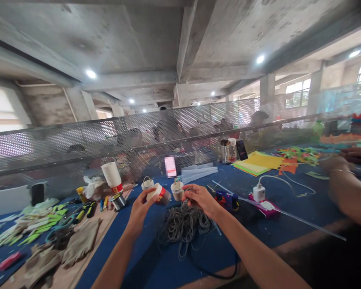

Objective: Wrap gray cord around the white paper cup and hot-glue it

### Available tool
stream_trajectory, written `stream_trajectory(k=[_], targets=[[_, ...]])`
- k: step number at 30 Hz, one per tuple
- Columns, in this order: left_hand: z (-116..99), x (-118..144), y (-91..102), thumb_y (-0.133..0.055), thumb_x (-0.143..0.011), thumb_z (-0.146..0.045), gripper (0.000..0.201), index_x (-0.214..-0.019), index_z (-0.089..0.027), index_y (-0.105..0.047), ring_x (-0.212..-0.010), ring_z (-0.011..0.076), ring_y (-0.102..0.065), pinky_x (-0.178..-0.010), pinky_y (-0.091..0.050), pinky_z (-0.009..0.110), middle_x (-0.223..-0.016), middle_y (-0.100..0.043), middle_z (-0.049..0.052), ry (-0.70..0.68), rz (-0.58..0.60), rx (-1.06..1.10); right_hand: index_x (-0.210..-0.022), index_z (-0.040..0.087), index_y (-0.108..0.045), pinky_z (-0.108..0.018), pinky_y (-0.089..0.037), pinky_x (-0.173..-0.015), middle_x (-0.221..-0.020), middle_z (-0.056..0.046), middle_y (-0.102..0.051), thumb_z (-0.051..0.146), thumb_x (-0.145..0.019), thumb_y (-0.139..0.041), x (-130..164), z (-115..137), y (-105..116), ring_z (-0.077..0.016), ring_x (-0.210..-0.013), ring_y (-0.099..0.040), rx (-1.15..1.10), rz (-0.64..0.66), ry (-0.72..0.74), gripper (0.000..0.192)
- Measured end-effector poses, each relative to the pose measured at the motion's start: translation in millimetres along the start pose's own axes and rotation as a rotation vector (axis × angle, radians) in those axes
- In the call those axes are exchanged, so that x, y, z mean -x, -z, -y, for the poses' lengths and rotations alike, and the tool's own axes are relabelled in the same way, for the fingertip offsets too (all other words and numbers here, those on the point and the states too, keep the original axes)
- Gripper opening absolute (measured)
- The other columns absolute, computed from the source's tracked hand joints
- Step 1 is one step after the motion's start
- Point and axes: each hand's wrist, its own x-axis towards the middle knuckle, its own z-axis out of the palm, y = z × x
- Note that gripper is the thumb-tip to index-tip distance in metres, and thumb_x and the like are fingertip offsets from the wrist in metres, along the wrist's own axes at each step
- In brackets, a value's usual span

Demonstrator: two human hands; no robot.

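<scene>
A paper cup with a red band [160,193] lies tilted in my left hand [140,208], its fingers and thumb closed round the side. My right hand [201,198] is pinched on grey cord just above a tangled heap of grey cord [185,222] on the blue table. Between and behind the hands stand two small white cups, one with a looped handle [147,184] and another [177,192] close to my right fingertips. To the right of that hand lies a blue glue gun [227,200].
At left are stacked paper cups [110,174], grey gloves [81,243], scissors [61,233] and green cut pieces. Rightward lie a glue stick [307,224], a white plug [259,193] and yellow sheets [258,161]. A co-worker's arm [353,192] reaches in. A perforated metal screen [108,140] stands behind.
</scene>
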Motion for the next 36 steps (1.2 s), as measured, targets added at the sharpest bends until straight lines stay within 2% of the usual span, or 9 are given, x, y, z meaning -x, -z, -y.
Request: stream_trajectory(k=[3, 6, 12, 18, 22, 27, 30, 32, 36], targets=[[-10.2, 6.7, -7.6, -0.074, -0.073, -0.038, 0.047, -0.114, -0.018, -0.063, -0.101, 0.0241, -0.061, -0.091, -0.043, 0.034, -0.11, -0.068, 0.006, -0.009, 0.024, 0.113, -0.089, 0.016, -0.067, -0.023, -0.046, -0.056, -0.071, -0.001, -0.069, 0.049, -0.074, -0.072, -1.8, 1.1, -1.0, -0.0124, -0.057, -0.061, 0.07, -0.106, 0.054, 0.037], [-19.2, 13.5, -15.5, -0.075, -0.072, -0.034, 0.047, -0.115, -0.018, -0.063, -0.099, 0.0231, -0.061, -0.088, -0.044, 0.032, -0.111, -0.068, 0.007, 0.008, 0.119, 0.183, -0.083, 0.016, -0.071, -0.024, -0.044, -0.057, -0.062, 0.001, -0.061, 0.05, -0.078, -0.067, -4.0, 2.7, 0.3, -0.0117, -0.055, -0.055, 0.187, -0.202, 0.136, 0.034], [-34.2, 26.0, -22.7, -0.077, -0.071, -0.028, 0.047, -0.116, -0.024, -0.063, -0.099, 0.0225, -0.062, -0.083, -0.047, 0.028, -0.112, -0.069, 0.006, 0.068, 0.261, 0.288, -0.093, 0.018, -0.073, -0.027, -0.048, -0.07, -0.07, -0.001, -0.063, 0.037, -0.083, -0.06, -6.6, 1.7, 1.7, -0.015, -0.067, -0.058, 0.3, -0.217, 0.218, 0.025], [-44.5, 33.3, -29.6, -0.075, -0.071, -0.029, 0.061, -0.128, -0.026, -0.055, -0.101, 0.0254, -0.063, -0.084, -0.049, 0.031, -0.117, -0.066, 0.007, 0.132, 0.339, 0.394, -0.094, 0.02, -0.074, -0.028, -0.048, -0.074, -0.082, -0.004, -0.066, 0.032, -0.09, -0.054, 0.7, 8.3, -4.5, -0.0171, -0.078, -0.06, 0.543, -0.27, 0.345, 0.024], [-39.3, 32.6, -33.3, -0.072, -0.072, -0.027, 0.05, -0.12, -0.024, -0.058, -0.095, 0.0244, -0.064, -0.081, -0.05, 0.033, -0.111, -0.067, 0.008, 0.157, 0.362, 0.468, -0.096, 0.023, -0.074, -0.03, -0.047, -0.082, -0.091, -0.006, -0.063, 0.024, -0.092, -0.053, 9.8, 19.0, -10.6, -0.0179, -0.088, -0.058, 0.669, -0.318, 0.498, 0.022], [-13.9, 23.7, -33.1, -0.074, -0.068, -0.029, 0.034, -0.1, -0.022, -0.063, -0.074, 0.0184, -0.063, -0.066, -0.049, 0.027, -0.091, -0.069, 0.004, 0.168, 0.344, 0.461, -0.105, 0.025, -0.071, -0.029, -0.047, -0.08, -0.091, -0.005, -0.055, 0.019, -0.092, -0.053, 19.2, 25.4, -19.5, -0.0168, -0.086, -0.055, 0.819, -0.267, 0.638, 0.024], [-5.4, 20.5, -32.8, -0.073, -0.069, -0.031, 0.025, -0.089, -0.018, -0.067, -0.072, 0.0178, -0.062, -0.068, -0.048, 0.028, -0.082, -0.069, 0.004, 0.167, 0.342, 0.444, -0.106, 0.026, -0.071, -0.029, -0.046, -0.079, -0.093, -0.005, -0.054, 0.02, -0.093, -0.052, 21.0, 23.7, -21.4, -0.0168, -0.087, -0.054, 0.864, -0.264, 0.687, 0.023], [-7.2, 21.6, -33.8, -0.073, -0.07, -0.033, 0.025, -0.088, -0.016, -0.069, -0.074, 0.0193, -0.063, -0.071, -0.048, 0.029, -0.082, -0.071, 0.006, 0.175, 0.333, 0.43, -0.106, 0.027, -0.071, -0.029, -0.046, -0.079, -0.093, -0.005, -0.054, 0.023, -0.094, -0.052, 21.7, 22.6, -21.4, -0.017, -0.088, -0.054, 0.897, -0.266, 0.693, 0.022], [-20.2, 27.7, -37.3, -0.068, -0.078, -0.032, 0.029, -0.102, -0.016, -0.071, -0.088, 0.0239, -0.065, -0.085, -0.048, 0.035, -0.098, -0.073, 0.009, 0.198, 0.354, 0.402, -0.107, 0.026, -0.068, -0.031, -0.044, -0.084, -0.093, -0.005, -0.059, 0.027, -0.097, -0.049, 24.7, 24.6, -22.2, -0.0182, -0.091, -0.055, 0.993, -0.236, 0.668, 0.022]])
